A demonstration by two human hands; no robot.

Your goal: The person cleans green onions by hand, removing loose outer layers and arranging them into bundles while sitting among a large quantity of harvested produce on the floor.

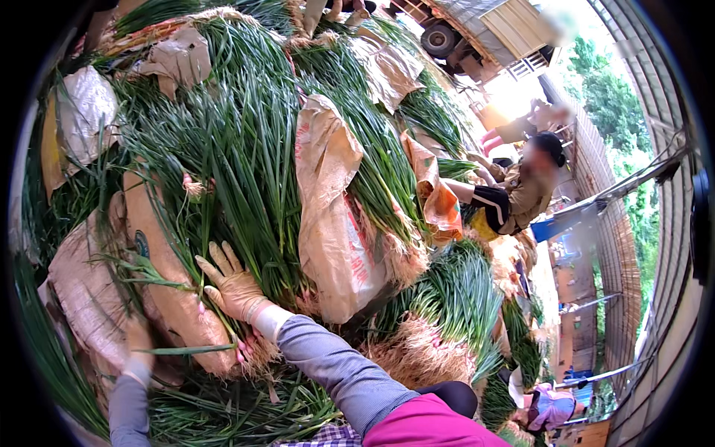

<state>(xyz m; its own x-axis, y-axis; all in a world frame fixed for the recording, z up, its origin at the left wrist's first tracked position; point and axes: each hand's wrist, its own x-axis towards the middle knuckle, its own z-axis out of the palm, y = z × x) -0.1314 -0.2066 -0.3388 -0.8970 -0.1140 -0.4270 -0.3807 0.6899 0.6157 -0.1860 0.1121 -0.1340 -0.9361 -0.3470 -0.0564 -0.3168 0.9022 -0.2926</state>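
My right hand (233, 287), in a pale glove, lies open with fingers spread on a pile of long green spring onions (242, 164). A few loose spring onion stalks lie by its thumb and wrist, with pinkish bulbs (240, 352) and tan roots below. My left hand (139, 341), lower left, is smeared by motion, so its fingers cannot be read. It is nearest to a pale woven sack (88, 287) and a brown sack (167, 257) lying between the hands.
A crumpled tan sack (320, 164) lies over the onions right of my hand. Another bundle with roots showing (421, 346) stands near my knee. A person (525, 182) sits among bundles at right; another (551, 406) is lower right. A truck (484, 33) stands behind.
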